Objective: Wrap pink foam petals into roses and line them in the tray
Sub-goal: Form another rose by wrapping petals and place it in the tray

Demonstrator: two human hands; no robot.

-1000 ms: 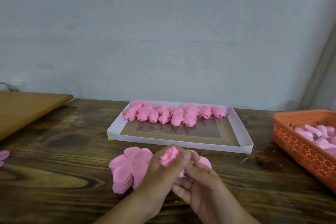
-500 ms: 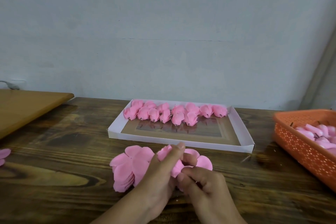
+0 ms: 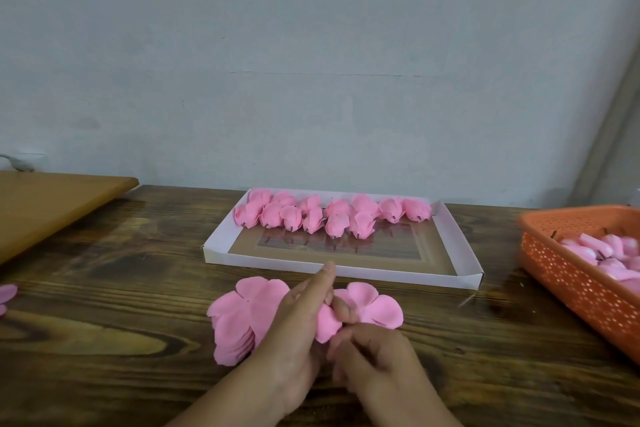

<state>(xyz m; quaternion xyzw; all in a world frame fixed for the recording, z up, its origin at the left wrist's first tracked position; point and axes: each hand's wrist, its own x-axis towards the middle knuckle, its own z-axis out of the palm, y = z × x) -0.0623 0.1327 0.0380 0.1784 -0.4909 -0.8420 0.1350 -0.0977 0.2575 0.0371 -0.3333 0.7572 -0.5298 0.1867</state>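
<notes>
Pale grey-blue wall (image 3: 311,62) behind a dark wooden table (image 3: 104,340). White tray (image 3: 460,253) at 12 o'clock from your hands, finished pink roses (image 3: 332,213) in 2 rough rows along its far edge. Orange basket (image 3: 571,288) at 3 o'clock, holding more pink pieces. Your left hand (image 3: 294,333) has its fingers curled around a partly wrapped rose (image 3: 327,324), index finger extended toward 12 o'clock. Your right hand (image 3: 374,360), touching the left, pinches the same rose from below, fingers curled. Stack of flat petals (image 3: 239,322) at 9 o'clock of the hands; another flat petal piece (image 3: 375,305) lies just past them at 1 o'clock.
</notes>
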